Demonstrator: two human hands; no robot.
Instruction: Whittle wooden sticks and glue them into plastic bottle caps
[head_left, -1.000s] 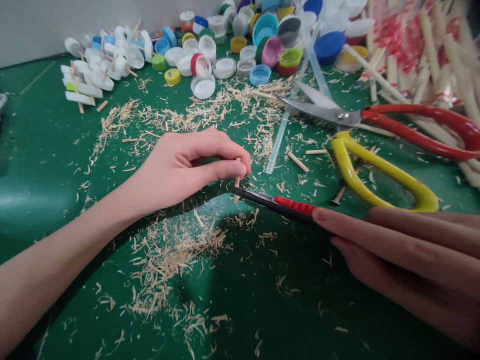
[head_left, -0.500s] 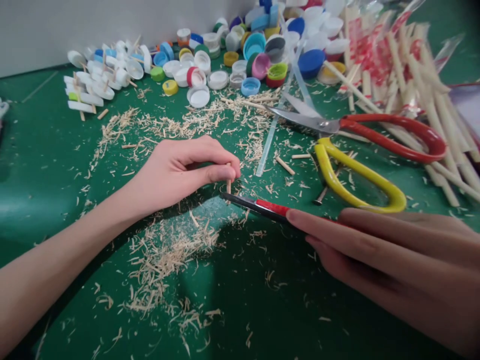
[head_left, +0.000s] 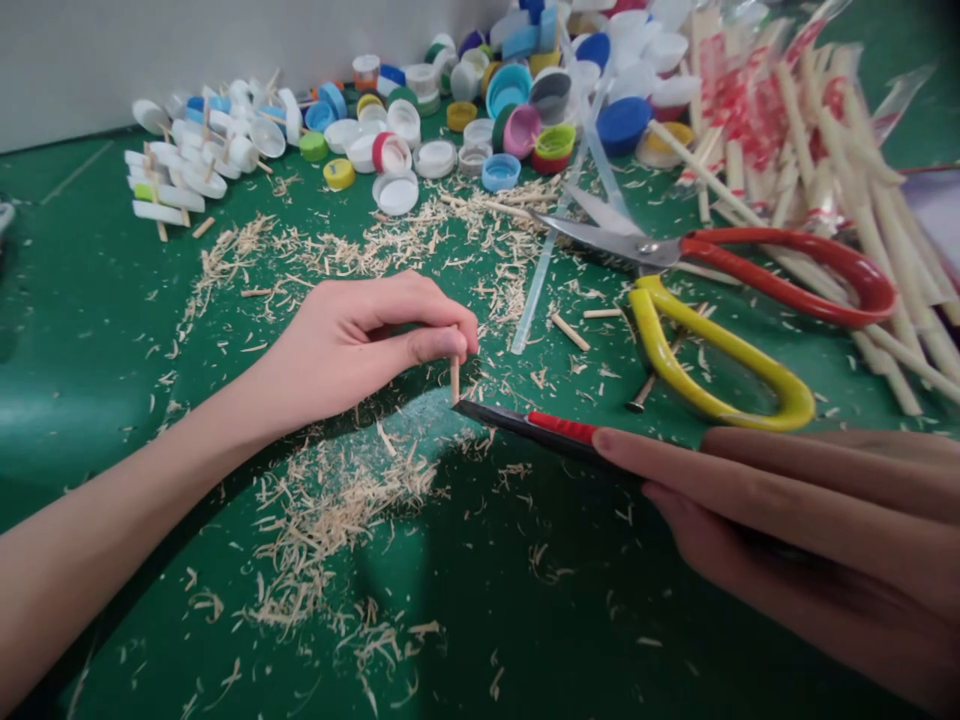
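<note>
My left hand point(head_left: 382, 345) pinches a short wooden stick point(head_left: 454, 380) between thumb and forefinger, holding it upright with its lower end close to the green table top. In my right hand point(head_left: 780, 530) is a utility knife point(head_left: 525, 425) with a dark body and a red slider; its handle end is hidden by my fingers. The knife's tip meets the stick near its lower end. Pale wood shavings point(head_left: 352, 500) lie heaped below and around the left hand.
Scissors point(head_left: 645, 250) with one red and one yellow handle lie open at the right, beside a nail point(head_left: 639, 400). Behind are bottle caps point(head_left: 435, 160), caps threaded on sticks point(head_left: 176, 185), and wrapped chopsticks point(head_left: 795, 130). A clear strip point(head_left: 536, 290) lies on the table.
The knife and my right hand have shifted slightly right and down, the tip now nearer the stick's lower end. My left hand has barely moved, still pinching the stick.
</note>
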